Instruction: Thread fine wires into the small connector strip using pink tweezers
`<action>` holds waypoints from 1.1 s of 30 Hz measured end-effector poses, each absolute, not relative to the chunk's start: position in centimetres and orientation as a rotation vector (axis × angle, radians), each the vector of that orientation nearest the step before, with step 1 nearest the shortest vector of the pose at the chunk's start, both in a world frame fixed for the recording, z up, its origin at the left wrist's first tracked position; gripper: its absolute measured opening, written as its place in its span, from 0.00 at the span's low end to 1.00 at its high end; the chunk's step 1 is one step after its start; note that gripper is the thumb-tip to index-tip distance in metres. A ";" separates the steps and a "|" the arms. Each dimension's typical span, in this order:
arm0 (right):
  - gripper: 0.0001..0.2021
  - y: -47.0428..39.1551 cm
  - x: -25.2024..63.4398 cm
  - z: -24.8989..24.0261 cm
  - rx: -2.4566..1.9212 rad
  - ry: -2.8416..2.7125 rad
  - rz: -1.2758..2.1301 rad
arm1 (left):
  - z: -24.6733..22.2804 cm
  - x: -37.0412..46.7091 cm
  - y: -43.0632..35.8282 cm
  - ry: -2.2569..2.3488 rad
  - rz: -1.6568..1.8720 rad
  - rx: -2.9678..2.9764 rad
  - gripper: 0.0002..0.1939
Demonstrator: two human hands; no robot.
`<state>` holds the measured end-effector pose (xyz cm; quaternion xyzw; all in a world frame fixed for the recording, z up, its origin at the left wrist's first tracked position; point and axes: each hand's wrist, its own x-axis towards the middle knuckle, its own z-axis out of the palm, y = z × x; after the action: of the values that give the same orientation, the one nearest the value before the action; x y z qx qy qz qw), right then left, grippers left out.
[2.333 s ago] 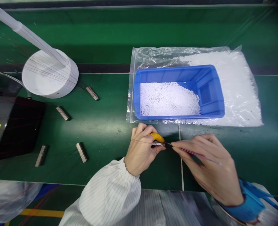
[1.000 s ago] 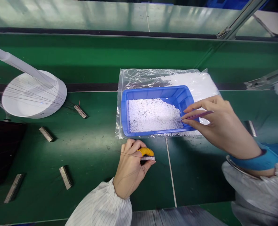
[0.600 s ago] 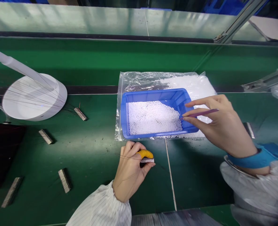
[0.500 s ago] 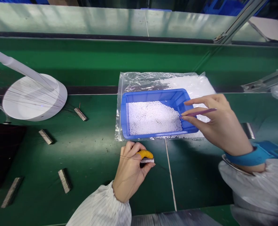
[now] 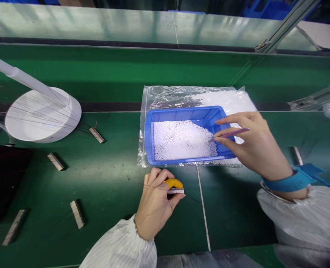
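My left hand (image 5: 159,203), a yellow cover on one finger, pinches a small white-and-dark pin strip (image 5: 176,191) just above the green bench. Thin dark wires trail across that hand. My right hand (image 5: 254,145), with a blue strap at the wrist, grips pink tweezers (image 5: 236,132) between thumb and fingers. The tweezers' tip reaches into a blue bin (image 5: 167,162), at the edge of a heap of tiny white beads (image 5: 181,139). Whether the tip holds a bead is too small to tell. Under the bin lies a clear plastic bag (image 5: 165,96) with more white beads.
A white lamp base (image 5: 43,115) with a slanted post stands at the left, fine wires across it. Several similar strips lie on the left of the bench, one strip (image 5: 77,214) near my left sleeve. A dark object (image 5: 5,178) sits at the left edge. A metal frame (image 5: 318,95) is at the right.
My right hand has moved slightly left with the tweezers, bringing their tip further into the beads. My left hand holds the pin strip in about the same place.
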<state>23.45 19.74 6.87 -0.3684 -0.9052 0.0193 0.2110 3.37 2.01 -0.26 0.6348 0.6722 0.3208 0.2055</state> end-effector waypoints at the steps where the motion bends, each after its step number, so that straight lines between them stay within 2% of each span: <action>1: 0.08 19.8 23.5 6.9 -1.025 -2.512 0.050 | -0.3 3.4 2.0 1.871 0.886 1.761 0.15; 8: 0.05 16.9 23.7 9.6 -1.012 -2.394 0.111 | 0.3 3.4 2.2 1.861 0.806 1.761 0.12; 11: 0.08 13.6 23.5 10.5 -0.993 -2.292 0.237 | 0.8 3.3 2.2 1.825 0.752 1.813 0.10; 16: 0.13 8.9 23.1 7.8 -0.961 -2.223 0.501 | 1.2 3.2 2.3 1.773 0.704 1.825 0.11; 20: 0.12 7.1 22.6 4.9 -1.063 -2.146 0.655 | 1.2 3.2 2.3 1.797 0.680 1.790 0.11; 33: 0.11 6.6 21.5 3.3 -1.092 -2.145 0.755 | 1.5 3.3 2.6 1.791 0.577 1.737 0.12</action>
<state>21.49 6.63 3.25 -0.4124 -0.8098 0.2852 0.3046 3.28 2.58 1.53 0.6499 0.6701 0.2158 0.2864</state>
